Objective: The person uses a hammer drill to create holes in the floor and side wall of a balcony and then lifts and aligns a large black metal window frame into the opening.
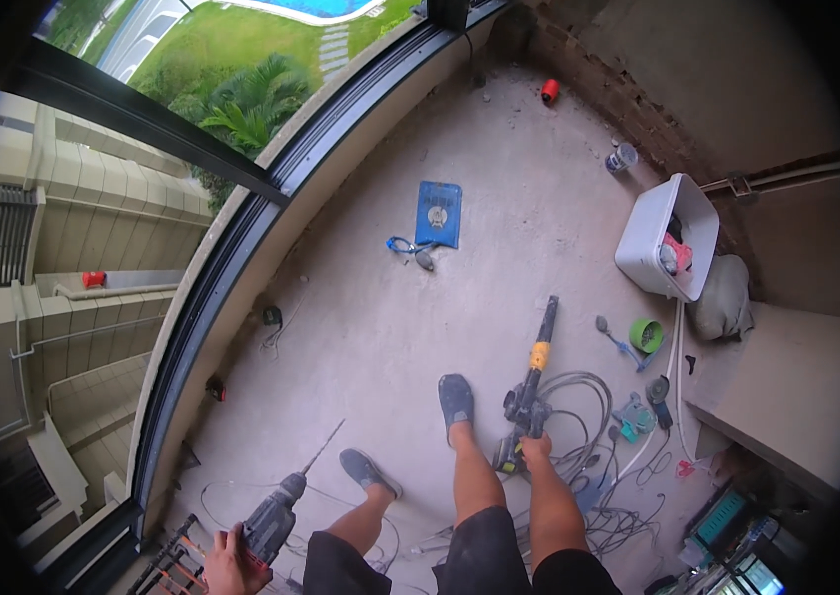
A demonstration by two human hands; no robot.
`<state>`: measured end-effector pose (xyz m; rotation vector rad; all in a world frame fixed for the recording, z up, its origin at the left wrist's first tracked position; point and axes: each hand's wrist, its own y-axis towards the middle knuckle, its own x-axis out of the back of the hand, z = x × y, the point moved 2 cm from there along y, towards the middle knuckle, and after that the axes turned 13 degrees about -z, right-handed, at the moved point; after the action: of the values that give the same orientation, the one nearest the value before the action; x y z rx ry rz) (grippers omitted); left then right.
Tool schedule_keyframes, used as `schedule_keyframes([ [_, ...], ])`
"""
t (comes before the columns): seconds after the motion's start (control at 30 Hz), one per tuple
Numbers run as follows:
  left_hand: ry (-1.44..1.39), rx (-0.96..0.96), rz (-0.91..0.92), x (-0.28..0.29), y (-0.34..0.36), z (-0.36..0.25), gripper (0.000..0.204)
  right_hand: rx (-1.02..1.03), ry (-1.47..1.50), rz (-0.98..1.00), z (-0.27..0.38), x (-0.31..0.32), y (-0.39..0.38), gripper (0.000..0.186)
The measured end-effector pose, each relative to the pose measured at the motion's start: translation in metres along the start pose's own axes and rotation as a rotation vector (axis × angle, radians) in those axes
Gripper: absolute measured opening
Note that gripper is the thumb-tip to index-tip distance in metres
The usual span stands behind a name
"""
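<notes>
My left hand (224, 563) grips a dark rotary drill (269, 518) at the lower left, its long bit (324, 445) angled up and right. My right hand (536, 448) is closed on the handle of a black and yellow blower (528, 407), whose long tube points up the floor. Loops of grey hose and cable (593, 392) lie beside the blower. My legs and shoes (456, 398) stand between the two tools.
A curved window track (210, 297) borders the dusty floor (360, 327) at left. Ahead lie a blue bag (439, 213) and a red roll (550, 91). At right are a white bin (641, 243), green container (646, 335), grey sack (722, 302), angle grinder (659, 397) and a ledge (777, 387).
</notes>
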<state>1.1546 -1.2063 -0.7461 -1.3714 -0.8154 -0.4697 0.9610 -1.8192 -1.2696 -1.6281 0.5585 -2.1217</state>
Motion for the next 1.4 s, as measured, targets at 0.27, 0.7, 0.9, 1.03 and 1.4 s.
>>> schedule_keyframes([
  [0.27,0.064,0.043,-0.005,-0.016,-0.009,0.022,0.102,0.004,0.105,0.129,0.042,0.02,-0.04,0.034],
  [0.7,0.001,0.061,0.009,-0.039,-0.023,0.04,0.092,0.339,-0.603,-0.03,0.119,-0.007,-0.059,0.048],
  [0.9,0.024,0.034,-0.032,-0.015,-0.039,0.065,0.084,0.395,-0.135,1.107,0.225,0.055,-0.413,0.017],
  [1.03,-0.16,0.089,-0.065,0.022,-0.026,0.044,0.056,0.566,-0.377,1.517,0.241,0.171,-0.648,0.059],
  [1.4,0.059,0.038,0.171,0.17,-0.038,-0.041,0.054,0.895,-0.481,1.338,0.337,0.281,-0.757,0.024],
])
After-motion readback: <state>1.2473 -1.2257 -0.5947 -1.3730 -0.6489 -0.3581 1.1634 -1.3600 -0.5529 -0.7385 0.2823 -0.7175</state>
